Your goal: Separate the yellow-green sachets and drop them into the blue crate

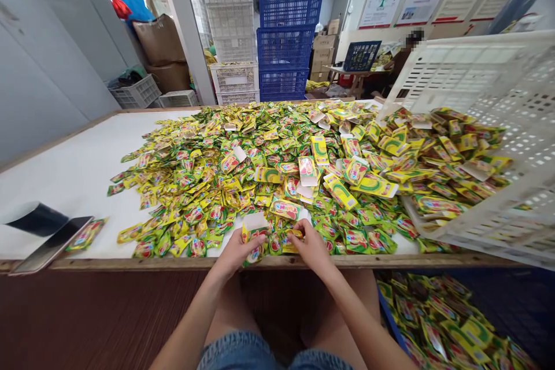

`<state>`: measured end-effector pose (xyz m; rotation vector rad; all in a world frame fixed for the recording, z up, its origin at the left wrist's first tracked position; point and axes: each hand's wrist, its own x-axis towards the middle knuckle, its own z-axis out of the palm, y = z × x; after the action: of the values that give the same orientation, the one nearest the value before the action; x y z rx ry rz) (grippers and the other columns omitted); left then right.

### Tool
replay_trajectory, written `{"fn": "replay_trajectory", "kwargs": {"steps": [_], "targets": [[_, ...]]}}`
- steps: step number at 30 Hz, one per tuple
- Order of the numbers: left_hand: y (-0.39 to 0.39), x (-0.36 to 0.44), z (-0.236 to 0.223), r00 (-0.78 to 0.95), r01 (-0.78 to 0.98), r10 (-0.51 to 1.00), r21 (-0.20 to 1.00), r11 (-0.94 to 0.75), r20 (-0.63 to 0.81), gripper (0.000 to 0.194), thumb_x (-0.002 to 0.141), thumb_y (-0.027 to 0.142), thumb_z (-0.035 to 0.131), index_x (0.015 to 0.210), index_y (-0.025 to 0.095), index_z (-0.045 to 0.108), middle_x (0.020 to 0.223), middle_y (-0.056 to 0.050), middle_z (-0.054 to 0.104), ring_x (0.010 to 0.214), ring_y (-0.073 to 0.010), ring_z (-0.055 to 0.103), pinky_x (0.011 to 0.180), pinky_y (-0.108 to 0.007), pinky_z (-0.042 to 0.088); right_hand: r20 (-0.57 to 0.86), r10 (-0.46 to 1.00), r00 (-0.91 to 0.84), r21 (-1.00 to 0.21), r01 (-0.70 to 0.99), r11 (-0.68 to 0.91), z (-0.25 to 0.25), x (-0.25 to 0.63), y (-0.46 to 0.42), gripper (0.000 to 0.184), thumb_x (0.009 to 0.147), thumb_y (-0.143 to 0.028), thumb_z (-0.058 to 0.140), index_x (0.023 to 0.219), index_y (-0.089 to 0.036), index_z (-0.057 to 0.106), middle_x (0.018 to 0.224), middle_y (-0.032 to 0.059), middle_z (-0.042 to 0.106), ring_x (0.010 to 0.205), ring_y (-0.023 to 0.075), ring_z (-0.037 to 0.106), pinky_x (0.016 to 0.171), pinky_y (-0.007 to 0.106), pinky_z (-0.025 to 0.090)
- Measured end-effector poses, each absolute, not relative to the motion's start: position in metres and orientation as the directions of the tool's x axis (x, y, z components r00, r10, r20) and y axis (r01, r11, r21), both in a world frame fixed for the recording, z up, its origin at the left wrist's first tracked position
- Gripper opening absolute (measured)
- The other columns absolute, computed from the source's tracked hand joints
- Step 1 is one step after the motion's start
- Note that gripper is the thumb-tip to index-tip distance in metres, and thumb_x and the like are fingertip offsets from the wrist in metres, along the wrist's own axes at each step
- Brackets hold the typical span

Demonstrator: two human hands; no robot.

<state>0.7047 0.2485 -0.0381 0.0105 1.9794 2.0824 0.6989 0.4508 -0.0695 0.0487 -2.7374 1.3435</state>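
Near the front edge of the table, my left hand (235, 251) is closed around a small yellow-green carton (255, 224) whose white flap stands up. A short way to its right, my right hand (313, 247) pinches what looks like a small yellow packet (295, 233); the fingers partly cover it. Around both hands spreads a heap of green and yellow sachets (195, 185). Flattened or partly opened cartons lie over the heap, among them a yellow carton (319, 150) and a white-flapped carton (307, 170).
A tipped white crate (485, 231) with cartons spilling out stands at the right. Below it sits a blue crate (390, 318) of cartons. A phone (54, 245) lies at the left edge beside a dark cylindrical object (37, 218). Stacked blue crates (286, 46) rise behind the table; a person sits farther back.
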Motion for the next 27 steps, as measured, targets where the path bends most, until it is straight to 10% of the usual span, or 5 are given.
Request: {"fn": "replay_trajectory", "kwargs": {"steps": [11, 15, 27], "targets": [[0.267, 0.722, -0.024, -0.901, -0.224, 0.408, 0.964, -0.144, -0.149, 0.044, 0.071, 0.032, 0.067, 0.111, 0.016, 0.061, 0.108, -0.009, 0.064, 0.098, -0.0220, 0.058, 0.086, -0.029, 0.044, 0.178, 0.068, -0.982, -0.984, -0.177, 0.023, -0.043, 0.720, 0.434, 0.032, 0.081, -0.037, 0.055, 0.104, -0.019, 0.042, 0.098, 0.0064, 0.054, 0.090, 0.0166, 0.056, 0.079, 0.028, 0.046], [0.270, 0.726, -0.023, -0.921, -0.227, 0.362, 0.952, -0.205, -0.142, 0.047, 0.071, 0.032, 0.067, 0.113, 0.015, 0.058, 0.108, -0.010, 0.063, 0.096, -0.0224, 0.059, 0.084, -0.030, 0.045, 0.202, 0.074, -0.977, -0.973, -0.191, 0.127, -0.041, 0.732, 0.427, 0.035, 0.087, -0.038, 0.046, 0.115, -0.018, 0.043, 0.118, 0.0101, 0.051, 0.107, 0.0187, 0.051, 0.092, 0.031, 0.040], [0.263, 0.727, -0.016, -0.896, -0.149, 0.419, 0.988, 0.026, -0.146, 0.048, 0.074, 0.034, 0.064, 0.115, 0.012, 0.054, 0.112, -0.009, 0.061, 0.104, -0.0209, 0.054, 0.091, -0.030, 0.040, 0.096, -0.130, -0.987, -0.944, -0.132, 0.304, -0.047, 0.728, 0.448, 0.032, 0.084, -0.043, 0.047, 0.100, -0.017, 0.054, 0.084, 0.0055, 0.061, 0.074, 0.0182, 0.056, 0.066, 0.029, 0.046]]}}
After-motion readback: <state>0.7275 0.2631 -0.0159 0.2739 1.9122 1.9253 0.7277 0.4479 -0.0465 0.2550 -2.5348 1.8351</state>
